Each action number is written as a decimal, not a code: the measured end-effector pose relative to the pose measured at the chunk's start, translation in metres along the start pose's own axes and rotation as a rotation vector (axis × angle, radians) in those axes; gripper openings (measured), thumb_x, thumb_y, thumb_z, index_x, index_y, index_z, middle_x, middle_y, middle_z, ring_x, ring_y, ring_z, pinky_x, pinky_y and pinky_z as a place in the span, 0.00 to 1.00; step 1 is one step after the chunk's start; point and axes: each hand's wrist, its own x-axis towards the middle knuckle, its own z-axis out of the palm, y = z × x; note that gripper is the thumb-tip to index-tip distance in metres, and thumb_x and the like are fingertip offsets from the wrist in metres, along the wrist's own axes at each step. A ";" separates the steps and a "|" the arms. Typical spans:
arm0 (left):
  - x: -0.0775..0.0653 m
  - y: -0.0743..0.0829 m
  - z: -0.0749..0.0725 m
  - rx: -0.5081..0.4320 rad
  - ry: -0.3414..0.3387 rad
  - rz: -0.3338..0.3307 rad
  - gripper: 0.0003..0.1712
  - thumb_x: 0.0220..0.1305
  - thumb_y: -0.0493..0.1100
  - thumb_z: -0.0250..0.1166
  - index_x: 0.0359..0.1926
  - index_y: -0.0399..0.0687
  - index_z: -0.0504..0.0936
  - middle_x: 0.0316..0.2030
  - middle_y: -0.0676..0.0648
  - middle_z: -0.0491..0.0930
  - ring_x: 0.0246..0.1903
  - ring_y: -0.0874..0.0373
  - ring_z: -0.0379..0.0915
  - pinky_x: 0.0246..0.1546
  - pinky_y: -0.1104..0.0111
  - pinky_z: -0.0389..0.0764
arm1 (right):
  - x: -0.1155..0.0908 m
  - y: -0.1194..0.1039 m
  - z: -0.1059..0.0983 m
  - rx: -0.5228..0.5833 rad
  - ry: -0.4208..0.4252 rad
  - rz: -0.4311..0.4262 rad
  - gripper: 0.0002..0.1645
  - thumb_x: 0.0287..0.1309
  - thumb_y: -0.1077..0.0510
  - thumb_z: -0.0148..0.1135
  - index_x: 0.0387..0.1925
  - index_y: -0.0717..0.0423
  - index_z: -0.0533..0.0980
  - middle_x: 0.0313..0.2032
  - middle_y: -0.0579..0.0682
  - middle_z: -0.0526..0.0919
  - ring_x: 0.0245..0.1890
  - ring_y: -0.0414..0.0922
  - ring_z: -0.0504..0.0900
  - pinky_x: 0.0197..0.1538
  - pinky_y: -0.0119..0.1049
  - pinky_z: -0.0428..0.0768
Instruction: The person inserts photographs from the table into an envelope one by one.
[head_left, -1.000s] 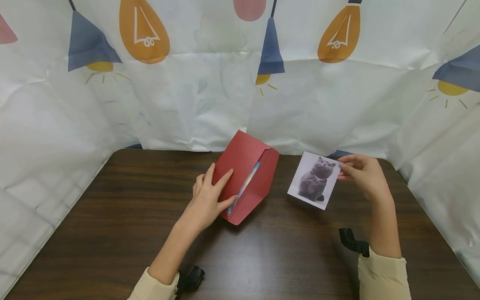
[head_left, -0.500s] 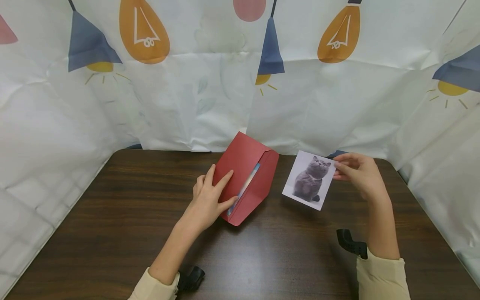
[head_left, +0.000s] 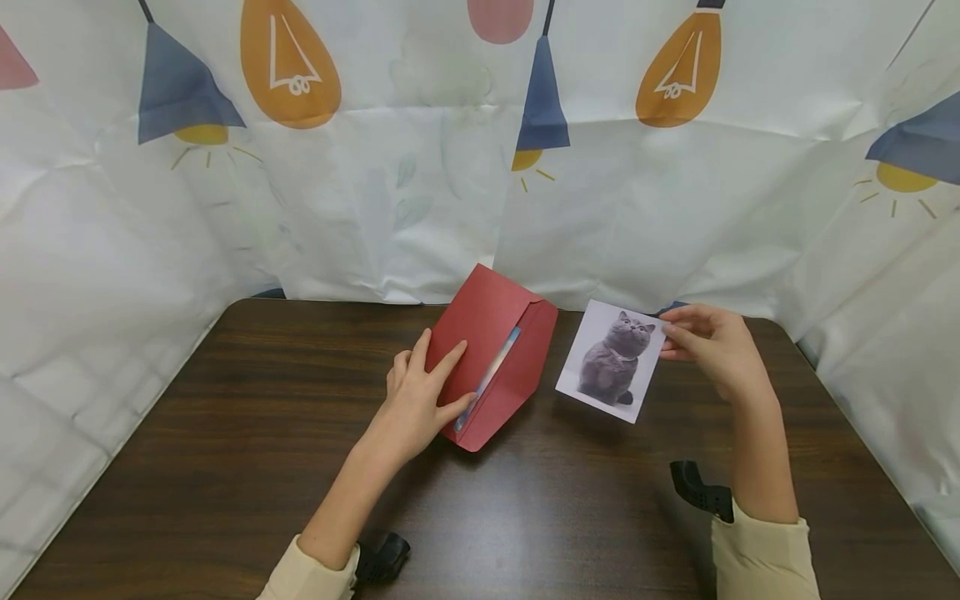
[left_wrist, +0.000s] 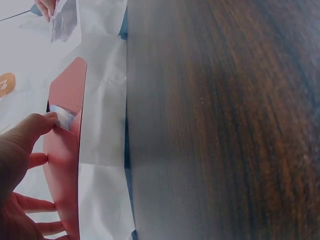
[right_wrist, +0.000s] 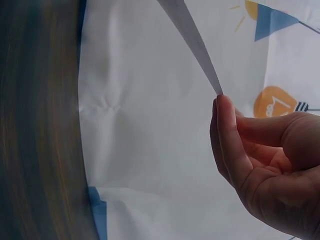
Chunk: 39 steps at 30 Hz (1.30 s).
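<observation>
My left hand (head_left: 412, 400) holds a red envelope (head_left: 483, 304) at the middle of the table's far side, tilted and raised above the tabletop. Its thumb lies at the envelope's opening, the other fingers spread over the body. Inside the slot shows the edge of a blue and white paper (head_left: 501, 360). To the right, my right hand (head_left: 716, 350) pinches the right edge of a square photo card (head_left: 609, 362) with a grey cat on it. The right wrist view shows this card (right_wrist: 192, 40) nearly edge-on between thumb and fingers. A gap separates card and envelope.
The dark wooden table (head_left: 225, 467) spreads under both hands. A white cloth (head_left: 360, 208) printed with lamps and bulbs hangs behind its far edge. Black wrist mounts (head_left: 382, 558) sit at both cuffs.
The right hand has moved a little to the left with the cat card, bringing it nearer to the envelope. The left hand and envelope have stayed almost still.
</observation>
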 end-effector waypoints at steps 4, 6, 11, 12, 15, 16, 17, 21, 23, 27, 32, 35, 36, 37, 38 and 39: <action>0.000 0.000 0.000 0.002 0.003 0.006 0.42 0.65 0.50 0.77 0.77 0.50 0.72 0.79 0.28 0.53 0.69 0.29 0.57 0.62 0.36 0.73 | -0.001 -0.003 0.001 0.003 -0.007 -0.002 0.19 0.77 0.68 0.55 0.60 0.81 0.71 0.36 0.33 0.82 0.32 0.34 0.85 0.41 0.32 0.88; -0.001 0.000 0.000 0.002 0.004 0.009 0.42 0.65 0.50 0.77 0.77 0.50 0.72 0.79 0.27 0.53 0.69 0.29 0.56 0.62 0.36 0.73 | -0.002 -0.004 0.001 0.002 -0.010 -0.001 0.19 0.77 0.67 0.55 0.60 0.81 0.71 0.36 0.33 0.82 0.32 0.34 0.85 0.41 0.32 0.88; -0.001 0.000 0.001 0.000 0.004 0.008 0.42 0.65 0.50 0.77 0.77 0.49 0.72 0.79 0.27 0.52 0.69 0.29 0.56 0.61 0.36 0.74 | -0.003 -0.007 0.003 -0.009 -0.018 -0.001 0.19 0.77 0.67 0.55 0.61 0.80 0.72 0.38 0.34 0.82 0.33 0.34 0.85 0.41 0.31 0.88; -0.001 0.000 0.001 -0.001 0.003 0.008 0.42 0.65 0.50 0.77 0.77 0.50 0.72 0.79 0.28 0.52 0.69 0.29 0.57 0.61 0.37 0.75 | -0.003 -0.007 0.003 -0.011 -0.021 -0.001 0.20 0.77 0.67 0.55 0.61 0.80 0.72 0.38 0.34 0.82 0.33 0.34 0.85 0.41 0.31 0.88; -0.001 0.001 0.001 -0.004 0.001 0.007 0.42 0.65 0.50 0.76 0.77 0.50 0.72 0.79 0.28 0.52 0.68 0.29 0.57 0.61 0.37 0.75 | -0.004 -0.009 0.005 -0.019 -0.030 -0.006 0.20 0.77 0.66 0.56 0.61 0.80 0.72 0.40 0.36 0.82 0.33 0.34 0.85 0.42 0.31 0.88; -0.001 0.001 0.001 -0.006 0.001 0.010 0.42 0.65 0.50 0.76 0.77 0.50 0.72 0.79 0.28 0.52 0.68 0.29 0.57 0.62 0.36 0.74 | -0.004 -0.009 0.005 -0.023 -0.034 -0.006 0.20 0.77 0.66 0.56 0.61 0.79 0.72 0.41 0.38 0.82 0.33 0.34 0.85 0.42 0.31 0.88; -0.001 0.001 0.001 -0.004 0.001 0.011 0.42 0.65 0.50 0.77 0.77 0.50 0.72 0.79 0.28 0.52 0.68 0.29 0.57 0.61 0.37 0.75 | -0.004 -0.010 0.006 -0.024 -0.037 -0.006 0.20 0.77 0.66 0.56 0.61 0.79 0.72 0.42 0.39 0.82 0.34 0.34 0.86 0.42 0.32 0.88; -0.002 0.003 0.002 0.002 0.003 0.017 0.44 0.64 0.50 0.77 0.77 0.49 0.71 0.79 0.27 0.53 0.69 0.29 0.57 0.59 0.38 0.77 | -0.004 -0.011 0.008 -0.014 -0.053 0.001 0.21 0.77 0.65 0.57 0.62 0.79 0.72 0.44 0.44 0.82 0.34 0.34 0.87 0.43 0.32 0.88; -0.002 0.003 0.002 0.004 0.008 0.022 0.44 0.63 0.50 0.78 0.77 0.49 0.71 0.78 0.27 0.53 0.68 0.30 0.57 0.58 0.39 0.79 | -0.004 -0.012 0.010 0.002 -0.059 0.002 0.21 0.77 0.66 0.57 0.62 0.79 0.72 0.44 0.43 0.82 0.34 0.34 0.87 0.43 0.32 0.88; -0.002 0.004 0.003 -0.003 0.012 0.030 0.44 0.63 0.49 0.78 0.77 0.49 0.72 0.78 0.27 0.54 0.68 0.30 0.58 0.58 0.38 0.78 | -0.003 -0.012 0.013 0.033 -0.066 -0.006 0.20 0.76 0.66 0.57 0.61 0.80 0.72 0.42 0.41 0.82 0.34 0.34 0.87 0.43 0.33 0.88; -0.002 0.005 0.003 -0.005 0.006 0.027 0.44 0.62 0.49 0.78 0.77 0.49 0.72 0.78 0.27 0.54 0.68 0.30 0.57 0.57 0.39 0.80 | -0.002 -0.013 0.018 0.046 -0.091 0.002 0.20 0.76 0.66 0.58 0.61 0.80 0.72 0.41 0.43 0.83 0.34 0.36 0.87 0.43 0.34 0.88; -0.002 0.005 0.003 -0.003 0.009 0.027 0.44 0.62 0.49 0.78 0.77 0.49 0.72 0.78 0.27 0.54 0.68 0.30 0.57 0.55 0.40 0.81 | -0.002 -0.013 0.020 0.034 -0.100 0.016 0.20 0.77 0.66 0.58 0.61 0.79 0.72 0.42 0.45 0.83 0.34 0.36 0.87 0.44 0.34 0.88; -0.002 0.005 0.004 -0.002 0.010 0.029 0.45 0.62 0.49 0.79 0.77 0.49 0.72 0.78 0.27 0.54 0.68 0.30 0.57 0.55 0.40 0.81 | -0.001 -0.014 0.021 0.030 -0.104 0.019 0.20 0.77 0.66 0.58 0.61 0.79 0.72 0.42 0.46 0.83 0.34 0.36 0.87 0.44 0.34 0.88; -0.002 0.005 0.004 -0.002 0.012 0.032 0.45 0.62 0.49 0.79 0.77 0.49 0.72 0.78 0.27 0.54 0.68 0.30 0.58 0.55 0.40 0.81 | -0.001 -0.014 0.021 0.028 -0.106 0.019 0.20 0.77 0.66 0.58 0.61 0.79 0.72 0.42 0.46 0.83 0.34 0.36 0.87 0.44 0.34 0.88; -0.002 0.005 0.004 -0.001 0.013 0.035 0.45 0.61 0.49 0.79 0.77 0.49 0.72 0.78 0.27 0.54 0.68 0.30 0.58 0.55 0.40 0.81 | -0.001 -0.014 0.022 0.031 -0.108 0.019 0.20 0.77 0.66 0.58 0.61 0.79 0.72 0.42 0.47 0.83 0.34 0.36 0.87 0.44 0.34 0.88; -0.002 0.005 0.004 0.000 0.015 0.038 0.45 0.61 0.49 0.79 0.77 0.49 0.72 0.78 0.27 0.55 0.68 0.30 0.58 0.55 0.40 0.81 | -0.001 -0.014 0.023 0.032 -0.111 0.018 0.20 0.77 0.66 0.58 0.61 0.79 0.72 0.42 0.47 0.83 0.34 0.36 0.87 0.44 0.34 0.88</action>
